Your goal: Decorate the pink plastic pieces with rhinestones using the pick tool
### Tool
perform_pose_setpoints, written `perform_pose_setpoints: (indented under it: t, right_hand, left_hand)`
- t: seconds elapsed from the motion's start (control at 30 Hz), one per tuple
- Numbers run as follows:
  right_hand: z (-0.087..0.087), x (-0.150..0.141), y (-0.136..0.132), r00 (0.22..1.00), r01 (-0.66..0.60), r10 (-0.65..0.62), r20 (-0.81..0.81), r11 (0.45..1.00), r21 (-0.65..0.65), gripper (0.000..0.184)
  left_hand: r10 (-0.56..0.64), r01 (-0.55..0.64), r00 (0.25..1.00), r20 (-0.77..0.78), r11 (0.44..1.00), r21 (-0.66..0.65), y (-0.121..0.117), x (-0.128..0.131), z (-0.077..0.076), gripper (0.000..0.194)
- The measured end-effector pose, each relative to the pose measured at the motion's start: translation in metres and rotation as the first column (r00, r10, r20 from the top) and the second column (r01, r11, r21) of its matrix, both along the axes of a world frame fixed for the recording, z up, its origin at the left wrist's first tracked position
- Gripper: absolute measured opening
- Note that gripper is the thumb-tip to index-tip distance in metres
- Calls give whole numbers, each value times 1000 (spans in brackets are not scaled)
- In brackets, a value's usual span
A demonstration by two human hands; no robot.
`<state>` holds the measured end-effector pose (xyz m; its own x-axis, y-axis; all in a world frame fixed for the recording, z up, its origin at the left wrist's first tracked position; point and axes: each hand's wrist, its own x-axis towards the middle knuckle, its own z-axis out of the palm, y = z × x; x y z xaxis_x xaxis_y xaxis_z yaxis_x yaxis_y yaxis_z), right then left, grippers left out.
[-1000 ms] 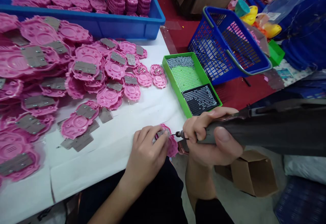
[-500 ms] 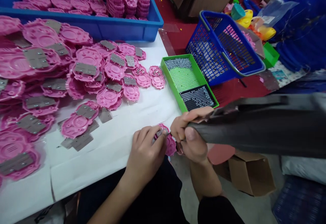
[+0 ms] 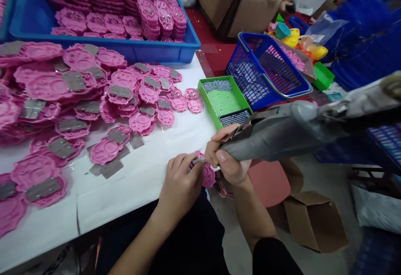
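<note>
My left hand (image 3: 181, 179) is closed around a pink plastic part (image 3: 209, 177) at the table's front edge, its fingers partly covering a small grey metal plate on it. My right hand (image 3: 231, 167) grips a grey power screwdriver (image 3: 272, 135), held nearly level with its tip end at the pink part. Whether the tip sits in a screw is too small to tell. Beyond my hands is a green tray (image 3: 240, 94) with loose screws and a black perforated screw holder (image 3: 234, 117). Left of my hands, loose grey plates (image 3: 108, 169) lie under another pink part (image 3: 108, 149).
Many pink parts with metal plates (image 3: 74, 81) are heaped on the white table (image 3: 138, 191). Behind them a blue crate (image 3: 150, 53) holds stacked pink parts. A blue basket (image 3: 246, 74) stands beyond the tray. A pink stool (image 3: 272, 183) and cardboard box (image 3: 316, 225) are at right.
The view has shifted, showing more of the crate and stool. The screwdriver's rear end has come into sight. Both hands stay at the same pink part.
</note>
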<state>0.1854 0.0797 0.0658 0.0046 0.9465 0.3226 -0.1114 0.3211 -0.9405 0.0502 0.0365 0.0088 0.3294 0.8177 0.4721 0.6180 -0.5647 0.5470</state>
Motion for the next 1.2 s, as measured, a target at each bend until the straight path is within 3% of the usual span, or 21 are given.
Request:
perform_pose_setpoints:
  t: [0.1, 0.17, 0.27, 0.4, 0.6, 0.83, 1.0, 1.2]
  right_hand:
    - [17, 16, 3, 992, -16, 34, -124, 989, 145, 14]
    - [32, 33, 5, 978, 141, -101, -182, 966, 219, 13]
    - [48, 58, 13, 900, 419, -370, -231, 881, 221, 12]
    - [48, 76, 37, 762, 636, -588, -271, 758, 145, 10]
    - [30, 76, 68, 771, 617, -585, -252, 785, 63, 14]
    - [22, 70, 62, 804, 579, -535, -260, 803, 138, 11]
    - [24, 71, 49, 813, 571, -521, -260, 800, 183, 13]
    - [27, 77, 38, 835, 545, -490, -252, 800, 251, 12]
  left_hand:
    - [-1, 1, 1000, -24, 1000, -4, -1, 0, -2, 18]
    - [1, -2, 999, -47, 1000, -9, -2, -1, -4, 20]
    - [-10, 9, 998, -57, 1000, -19, -3, -2, -6, 23]
    - [-30, 30, 999, -29, 999, -31, -2, -4, -6, 24]
    - [-40, 40, 999, -4, 999, -36, 0, -5, -6, 26]
    - [19, -19, 997, -74, 1000, 3, 0, 3, 2, 21]
    - [90, -71, 976, -196, 993, 99, 32, 39, 27, 31]
    - [61, -63, 946, -318, 998, 3, 71, 81, 37, 53]
